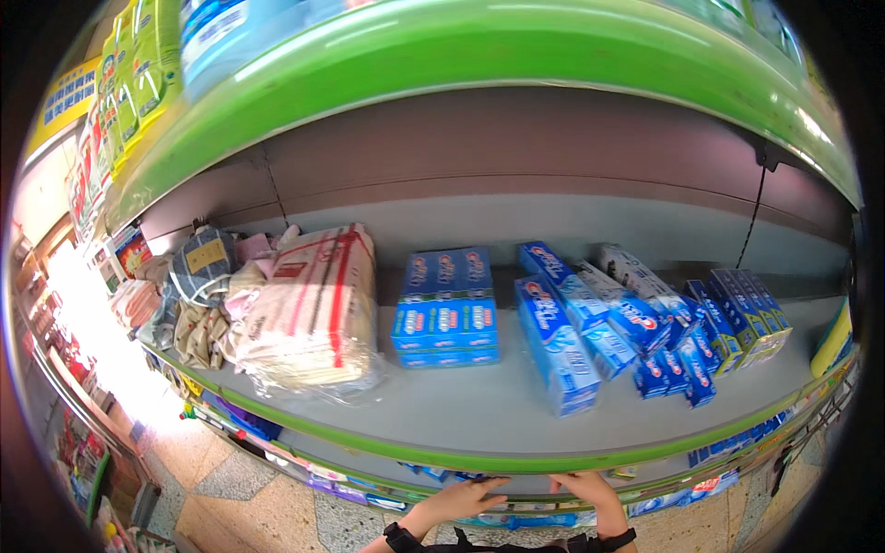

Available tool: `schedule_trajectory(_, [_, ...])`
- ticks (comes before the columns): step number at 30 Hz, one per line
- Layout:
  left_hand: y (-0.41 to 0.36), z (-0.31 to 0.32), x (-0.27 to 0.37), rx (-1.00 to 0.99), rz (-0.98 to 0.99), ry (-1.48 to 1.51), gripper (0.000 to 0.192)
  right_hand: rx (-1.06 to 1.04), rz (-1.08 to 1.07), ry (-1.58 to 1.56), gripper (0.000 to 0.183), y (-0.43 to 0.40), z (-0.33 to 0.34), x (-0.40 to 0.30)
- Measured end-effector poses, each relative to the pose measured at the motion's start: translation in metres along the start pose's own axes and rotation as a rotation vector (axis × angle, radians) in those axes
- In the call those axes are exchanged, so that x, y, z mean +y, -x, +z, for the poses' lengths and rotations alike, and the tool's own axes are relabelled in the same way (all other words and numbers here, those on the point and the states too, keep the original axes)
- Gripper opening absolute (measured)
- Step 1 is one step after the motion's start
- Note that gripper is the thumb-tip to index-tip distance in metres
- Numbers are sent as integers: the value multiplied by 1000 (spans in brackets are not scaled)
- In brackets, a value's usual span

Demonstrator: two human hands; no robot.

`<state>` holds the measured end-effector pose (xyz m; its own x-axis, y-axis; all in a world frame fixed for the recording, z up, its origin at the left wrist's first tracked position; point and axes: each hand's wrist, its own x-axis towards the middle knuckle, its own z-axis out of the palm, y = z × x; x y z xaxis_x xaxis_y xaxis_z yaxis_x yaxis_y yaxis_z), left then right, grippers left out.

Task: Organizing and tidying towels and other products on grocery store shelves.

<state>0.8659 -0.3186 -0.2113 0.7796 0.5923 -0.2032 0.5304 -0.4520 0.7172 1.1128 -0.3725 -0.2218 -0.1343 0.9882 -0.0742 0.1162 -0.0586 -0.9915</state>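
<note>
My left hand (467, 499) is at the lower shelf, just below the front edge of the middle shelf. Its fingers are spread, with nothing visible in them. To its right, my right hand (586, 486) reaches in under the same green shelf edge (525, 462), and some of its fingers are hidden. Blue boxes (434, 474) lie partly covered on the lower shelf by my left hand. On the middle shelf stands a neat block of blue Crest toothpaste boxes (446, 311). Further right, more Crest toothpaste boxes (559, 352) lie loosely slanted, with small boxes (698, 370) among them.
Left on the shelf are a plastic-wrapped stack of towels (311, 304) and crumpled cloths (200, 290). Dark blue boxes (750, 314) stand right. A green upper shelf edge (484, 55) overhangs everything. Speckled floor tiles (235, 477) show below, left.
</note>
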Motion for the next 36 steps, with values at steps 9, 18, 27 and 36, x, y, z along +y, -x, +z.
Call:
schedule_trajectory(9, [82,-60,-49,121,67,33,44,42,104,-87,22,2,107,-29])
schedule_trajectory(18, [184,-86,-103,167,88,-124,46,83,136,-44,24,25,217,-42])
schedule_trajectory(27, [295,-117,-137,134,144,-117,43,120,78,-73,19,38,333,-57])
schedule_trajectory(36, [382,-227,-199,515,365,-127,33,73,54,64,18,-23,447,-99])
